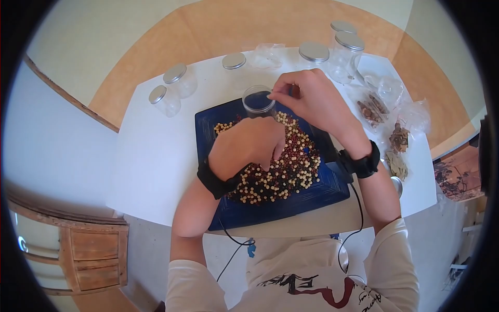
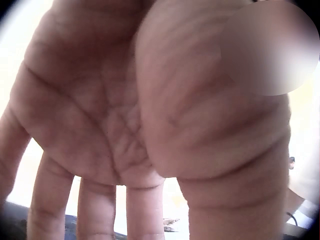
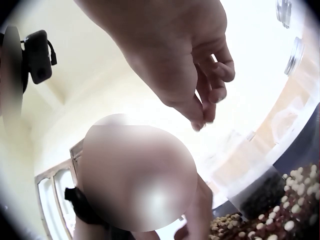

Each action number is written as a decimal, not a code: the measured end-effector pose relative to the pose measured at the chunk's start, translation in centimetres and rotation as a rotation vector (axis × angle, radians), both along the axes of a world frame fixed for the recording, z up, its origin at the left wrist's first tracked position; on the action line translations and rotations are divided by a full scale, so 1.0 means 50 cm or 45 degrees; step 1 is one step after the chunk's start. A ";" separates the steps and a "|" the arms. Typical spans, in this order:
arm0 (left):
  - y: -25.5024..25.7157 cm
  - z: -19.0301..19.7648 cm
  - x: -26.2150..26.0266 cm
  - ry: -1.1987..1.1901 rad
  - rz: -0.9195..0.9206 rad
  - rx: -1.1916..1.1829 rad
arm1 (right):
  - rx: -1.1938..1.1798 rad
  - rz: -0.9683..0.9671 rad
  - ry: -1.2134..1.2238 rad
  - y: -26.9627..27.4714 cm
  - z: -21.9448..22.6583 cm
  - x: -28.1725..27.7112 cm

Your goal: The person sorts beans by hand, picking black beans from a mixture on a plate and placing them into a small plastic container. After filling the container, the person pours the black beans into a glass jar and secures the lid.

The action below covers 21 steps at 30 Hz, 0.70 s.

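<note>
Those beans (image 1: pixel 288 174) on the tray (image 1: pixel 260 218) should be light, hard and rolly, so pinch mid-bean; right hand (image 1: pixel 309 96) has its fingers pressed together by the jar (image 1: pixel 257 110), left hand's (image 1: pixel 244 148) I can't tell from here.

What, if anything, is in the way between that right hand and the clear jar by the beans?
Nothing visible. In the head view, the right hand has its fingertips beside the rim of the clear jar, whose top is uncovered. The left hand is over the beans, outside that gap.
</note>
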<state>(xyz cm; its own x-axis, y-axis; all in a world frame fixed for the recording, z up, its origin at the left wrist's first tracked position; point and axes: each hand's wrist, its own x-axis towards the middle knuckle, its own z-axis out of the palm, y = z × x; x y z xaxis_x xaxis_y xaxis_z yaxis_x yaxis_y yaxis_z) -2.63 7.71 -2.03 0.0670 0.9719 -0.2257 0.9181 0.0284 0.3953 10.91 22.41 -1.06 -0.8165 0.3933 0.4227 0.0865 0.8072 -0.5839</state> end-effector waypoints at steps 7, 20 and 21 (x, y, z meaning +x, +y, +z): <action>0.037 -0.036 0.001 0.018 -0.196 -0.162 | -0.001 0.217 -0.505 0.016 0.017 0.075; 0.036 -0.054 -0.007 0.067 -0.154 -0.284 | 0.012 0.680 -0.774 -0.008 -0.056 0.039; 0.035 -0.055 -0.007 0.057 -0.126 -0.278 | 0.001 0.679 -0.760 -0.011 -0.059 0.039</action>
